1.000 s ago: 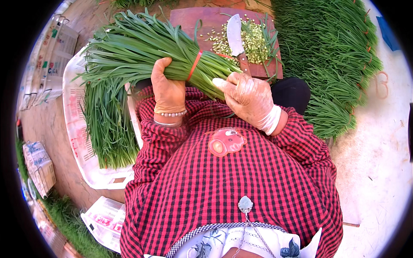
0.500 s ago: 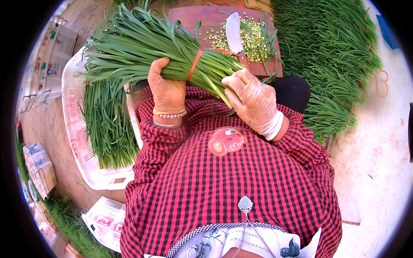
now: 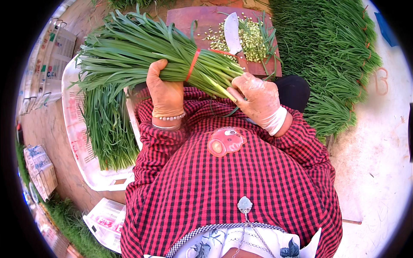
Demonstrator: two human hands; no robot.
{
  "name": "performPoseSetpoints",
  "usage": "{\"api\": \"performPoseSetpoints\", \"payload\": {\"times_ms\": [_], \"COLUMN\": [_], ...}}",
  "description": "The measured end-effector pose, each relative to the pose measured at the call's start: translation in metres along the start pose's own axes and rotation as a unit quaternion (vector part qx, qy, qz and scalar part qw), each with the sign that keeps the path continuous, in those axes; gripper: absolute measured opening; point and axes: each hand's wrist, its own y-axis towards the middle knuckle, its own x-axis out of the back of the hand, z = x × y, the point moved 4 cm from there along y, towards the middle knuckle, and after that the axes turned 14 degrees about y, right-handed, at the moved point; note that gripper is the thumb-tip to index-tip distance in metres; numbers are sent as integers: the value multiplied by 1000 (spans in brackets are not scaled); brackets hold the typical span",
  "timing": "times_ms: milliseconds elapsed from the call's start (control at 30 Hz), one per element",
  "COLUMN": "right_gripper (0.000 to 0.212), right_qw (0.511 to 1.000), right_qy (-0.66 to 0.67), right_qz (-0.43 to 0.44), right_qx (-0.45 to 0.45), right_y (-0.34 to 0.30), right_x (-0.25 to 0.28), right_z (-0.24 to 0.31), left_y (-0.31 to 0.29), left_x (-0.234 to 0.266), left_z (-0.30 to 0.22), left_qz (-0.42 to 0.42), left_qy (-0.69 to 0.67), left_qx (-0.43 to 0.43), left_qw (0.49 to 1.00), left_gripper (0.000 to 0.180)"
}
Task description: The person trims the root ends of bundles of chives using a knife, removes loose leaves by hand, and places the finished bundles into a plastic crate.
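A thick bunch of garlic chives (image 3: 133, 51) lies across my lap, leaves to the left and pale stems to the right. Around its stem part runs a red band (image 3: 193, 64). My gloved left hand (image 3: 165, 88) is wrapped round the bunch from below, its thumb up on the near side, left of the band. At the cut stem ends, my gloved right hand (image 3: 259, 98) has its fingers closed on the stems; the fingertips are partly hidden. Beyond the bunch, a knife (image 3: 232, 33) with a curved blade and brown handle rests on a reddish board (image 3: 183, 17).
Chopped stem pieces (image 3: 254, 43) are scattered over the board. At left a white plastic crate (image 3: 73, 129) holds more chives (image 3: 109, 129). Rows of banded chives (image 3: 322, 64) stand at the right beside a pale surface (image 3: 370, 180). Another white basket (image 3: 105, 221) sits at lower left.
My right hand has shifted slightly right and down along the stem ends. The bunch and my left hand have moved a little left.
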Motion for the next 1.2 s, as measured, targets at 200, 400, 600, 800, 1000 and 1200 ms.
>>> {"api": "performPoseSetpoints", "payload": {"times_ms": [200,400,600,800,1000,1200], "right_gripper": [20,9,10,11,19,100], "right_qw": [997,990,993,959,928,955], "right_qy": [6,-86,-36,145,-128,177], "right_qz": [-58,37,64,242,306,182], "right_qx": [59,106,91,-29,-170,-155], "right_y": [2,27,39,21,-24,68], "right_x": [4,-1,-7,10,33,36], "right_z": [-4,3,2,-12,-121,-65], "left_y": [-5,-4,1,18,22,-7], "left_x": [-10,-7,-4,14,26,-40], "left_z": [1,7,3,-14,-40,-31], "left_qz": [-14,-11,-25,-33,-70,32], "left_qy": [21,40,10,-6,17,58], "left_qx": [-8,12,5,-9,-49,-11], "left_qw": [1000,999,1000,999,996,998], "left_gripper": [34,32,30,33,34,45]}}
